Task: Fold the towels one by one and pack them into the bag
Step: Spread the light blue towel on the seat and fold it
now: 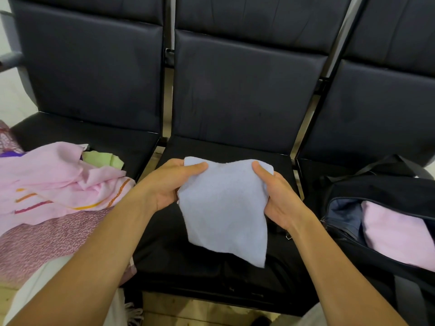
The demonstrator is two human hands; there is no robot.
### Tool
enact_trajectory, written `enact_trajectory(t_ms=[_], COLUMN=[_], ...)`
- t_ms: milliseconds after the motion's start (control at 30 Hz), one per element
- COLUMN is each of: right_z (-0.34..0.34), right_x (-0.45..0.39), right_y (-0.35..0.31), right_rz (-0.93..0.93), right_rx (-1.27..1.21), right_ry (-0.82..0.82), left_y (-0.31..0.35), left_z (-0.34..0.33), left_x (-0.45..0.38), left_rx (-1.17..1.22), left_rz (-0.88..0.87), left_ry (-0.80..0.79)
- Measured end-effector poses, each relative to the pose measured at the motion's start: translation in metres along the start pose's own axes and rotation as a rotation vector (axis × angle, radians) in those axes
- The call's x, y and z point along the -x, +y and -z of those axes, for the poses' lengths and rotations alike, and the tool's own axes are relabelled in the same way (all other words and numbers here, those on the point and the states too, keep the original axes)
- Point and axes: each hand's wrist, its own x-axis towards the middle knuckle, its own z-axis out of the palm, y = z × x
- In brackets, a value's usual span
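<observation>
Blue towel (pixel 223 208) hangs over the middle seat (pixel 226 147), top corners pinched by your left hand (pixel 169 184) and right hand (pixel 280 196). Bag (pixel 353 222) open at 3 o'clock. Risk: limp lower edge folds crooked.

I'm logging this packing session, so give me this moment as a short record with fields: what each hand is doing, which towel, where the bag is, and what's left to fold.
left hand: left hand grips the upper left corner of the light blue towel
right hand: right hand grips its upper right corner
towel state: held up over the middle black seat, hanging down
bag: black bag on the right seat, open, with a folded pink towel inside
left to fold: pink cloth pile on the left seat, a green cloth behind it
</observation>
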Motion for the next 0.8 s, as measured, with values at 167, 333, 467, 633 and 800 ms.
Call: enact_trajectory(t_ms=[167, 333, 467, 633, 800], right_z=[0.002, 0.004, 0.009, 0.011, 0.017], right_x=[-0.003, -0.008, -0.010, -0.007, -0.010], right_y=[0.003, 0.004, 0.001, -0.003, 0.001], right_rz=[-0.001, -0.036, -0.085, -0.111, -0.053], right_rx=[0.071, 0.116, 0.086, 0.069, 0.162], right_ry=[-0.034, 0.080, 0.129, 0.014, 0.051], left_y=[-0.002, 0.000, 0.000, -0.001, -0.002], left_z=[0.000, 0.008, 0.011, 0.008, 0.006], left_x=[-0.004, -0.005, -0.008, -0.008, -0.010], left_rx=[-0.038, 0.061, 0.144, 0.373, 0.167], left_rz=[-0.014, -0.034, -0.030, 0.057, 0.001], left_ry=[0.191, 0.114, 0.108, 0.022, 0.110])
